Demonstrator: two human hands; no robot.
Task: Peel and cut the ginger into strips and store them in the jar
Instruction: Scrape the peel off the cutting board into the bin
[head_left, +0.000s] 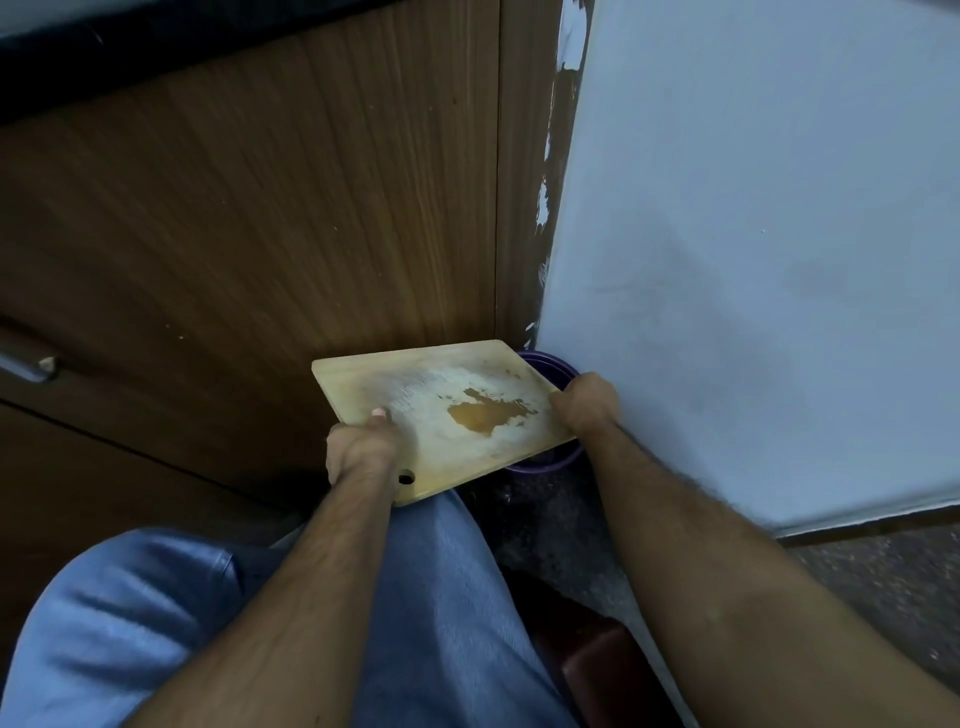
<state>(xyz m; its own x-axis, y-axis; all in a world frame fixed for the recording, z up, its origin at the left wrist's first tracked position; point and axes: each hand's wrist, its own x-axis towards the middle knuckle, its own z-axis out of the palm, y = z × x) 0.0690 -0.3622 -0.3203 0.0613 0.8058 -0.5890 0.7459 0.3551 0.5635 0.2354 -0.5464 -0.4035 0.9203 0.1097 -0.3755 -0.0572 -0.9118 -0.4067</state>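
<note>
Two bare forearms with dark hair, no sleeves or jewellery seen, light blue denim trousers (156, 613), softly creased

Purple bin (566, 370) mostly hidden beneath cutting board (441, 415); contents unseen. Left hand (358, 452) fingers concealed under board edge. Metal handle (26, 370) cropped by frame edge.

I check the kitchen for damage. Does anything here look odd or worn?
Yes. White paint is smeared and flaking along the brown cabinet edge beside the pale wall. The wooden cutting board, held over a purple bin, has a wet brown patch.
</note>
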